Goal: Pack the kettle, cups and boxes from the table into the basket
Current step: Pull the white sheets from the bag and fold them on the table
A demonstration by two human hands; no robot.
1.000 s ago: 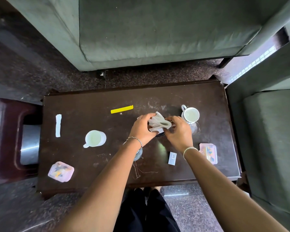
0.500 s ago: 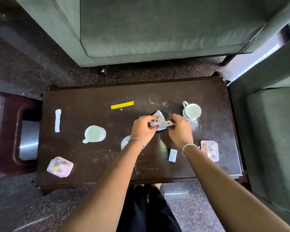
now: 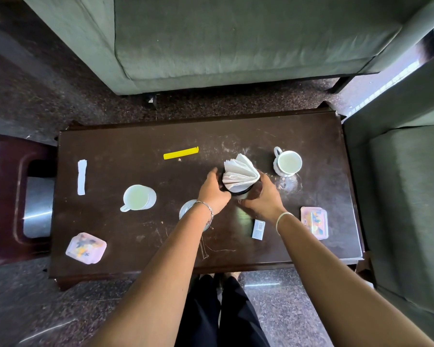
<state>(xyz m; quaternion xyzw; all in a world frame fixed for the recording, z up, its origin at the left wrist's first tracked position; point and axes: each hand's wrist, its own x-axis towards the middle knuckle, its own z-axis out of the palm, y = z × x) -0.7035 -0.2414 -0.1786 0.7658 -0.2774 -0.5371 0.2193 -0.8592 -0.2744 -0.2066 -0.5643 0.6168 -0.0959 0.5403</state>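
On the dark wooden table (image 3: 135,261) a black round holder (image 3: 236,192) stands with folded white napkins (image 3: 238,172) fanned out of its top. My left hand (image 3: 212,191) curls round the holder's left side and my right hand (image 3: 263,197) curls round its right side. One white cup (image 3: 138,197) lies left of my hands and another white cup (image 3: 287,163) stands to the right. A pink box (image 3: 85,248) sits near the front left corner. A second pink box (image 3: 315,222) lies at the right, and a small white box (image 3: 258,229) by my right wrist.
A yellow strip (image 3: 181,153) and a white strip (image 3: 81,177) lie on the table. A round glass piece (image 3: 187,211) sits partly under my left wrist. A dark stool (image 3: 5,196) stands at the left. Green sofas (image 3: 236,41) close in at the back and right.
My hands pushed the napkins down into the holder and let them go. The napkins have fanned open, and both hands have dropped to the holder's sides.
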